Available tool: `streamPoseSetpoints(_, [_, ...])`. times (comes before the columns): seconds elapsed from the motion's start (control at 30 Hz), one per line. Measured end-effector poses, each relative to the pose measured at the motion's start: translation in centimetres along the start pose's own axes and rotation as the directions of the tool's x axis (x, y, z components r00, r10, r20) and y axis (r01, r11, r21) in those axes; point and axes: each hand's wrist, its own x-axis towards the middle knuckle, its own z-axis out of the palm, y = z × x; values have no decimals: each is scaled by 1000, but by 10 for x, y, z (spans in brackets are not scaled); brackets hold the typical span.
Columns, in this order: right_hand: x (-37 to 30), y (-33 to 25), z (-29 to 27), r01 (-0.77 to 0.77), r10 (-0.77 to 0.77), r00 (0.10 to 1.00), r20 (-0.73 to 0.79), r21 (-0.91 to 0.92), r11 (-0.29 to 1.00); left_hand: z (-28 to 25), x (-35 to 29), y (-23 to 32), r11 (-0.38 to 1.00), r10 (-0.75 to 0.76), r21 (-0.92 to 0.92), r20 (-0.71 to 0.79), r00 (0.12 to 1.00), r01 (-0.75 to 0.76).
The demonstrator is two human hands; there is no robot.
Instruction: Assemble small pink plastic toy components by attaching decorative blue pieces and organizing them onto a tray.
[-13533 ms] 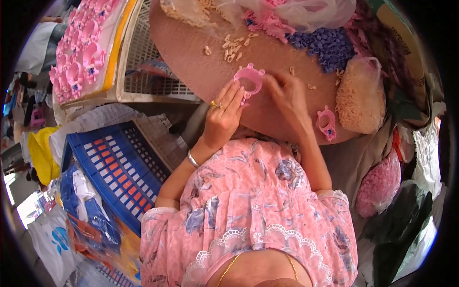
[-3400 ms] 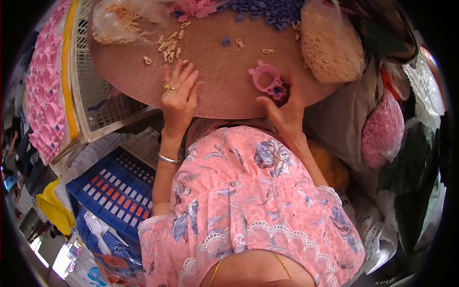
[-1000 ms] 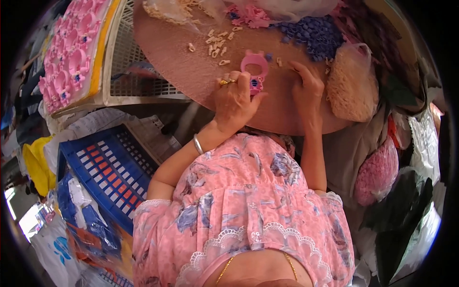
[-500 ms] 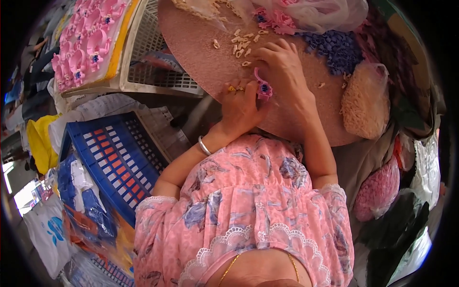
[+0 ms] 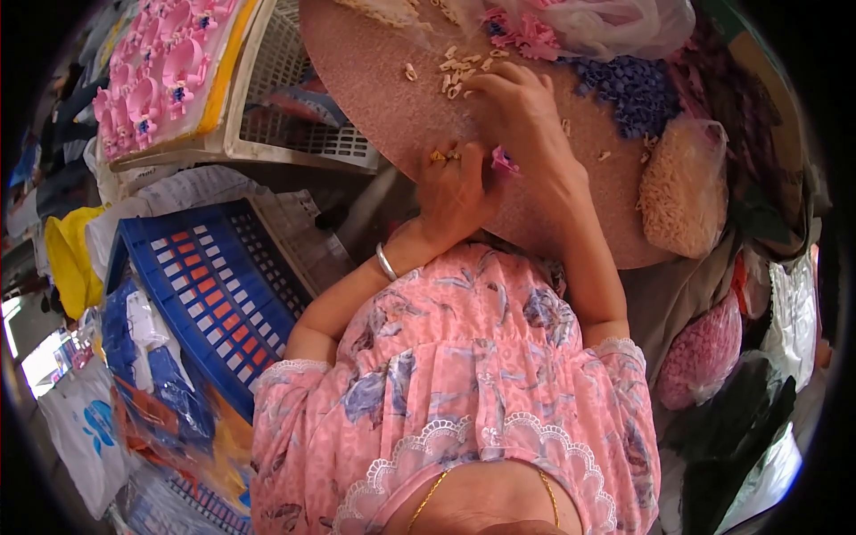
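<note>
Over the pink tabletop (image 5: 588, 209), my left hand (image 5: 450, 196) is closed on a small pink plastic piece with a dark blue part (image 5: 505, 161), which sticks out by the thumb. Most of the piece is hidden by the fingers. Farther forward, my right hand (image 5: 522, 111) reaches over the table with its fingers apart and bent. Its fingertips are beside a loose group of small cream plastic pieces (image 5: 457, 67). Nothing shows in that hand, though its thumb is hidden below it.
Blue pieces (image 5: 624, 94) lie in a heap right of my right hand, near a clear bag of cream pieces (image 5: 685, 192). Pink parts (image 5: 530, 37) lie under a clear bag at the back. At the left stand a tray of pink items (image 5: 160, 76), a white crate (image 5: 343, 147) and a blue basket (image 5: 201, 294).
The pink piece has turned in my left hand, so its curved arm no longer shows. My right hand has shifted slightly back and left, its fingertips nearer the cream pieces.
</note>
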Motion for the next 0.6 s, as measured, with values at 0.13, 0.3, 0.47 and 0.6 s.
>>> streamPoseSetpoints(0.13, [-25,-14,-33,-369,370,926,70,360,857,-3,-1,2,994,-53,-91,39,998,56])
streamPoseSetpoints(0.3, [-59,-14,-39,-209,214,974,-81,65,976,-11,10,9,999,17,-35,10,1000,-17])
streamPoseSetpoints(0.47, [-76,-6,-28,-257,245,954,-171,-51,965,-12,14,15,999,31,-30,39,999,-29])
streamPoseSetpoints(0.6, [-75,-2,-18,-198,191,974,-122,-51,979,-11,14,14,998,19,-63,110,994,-12])
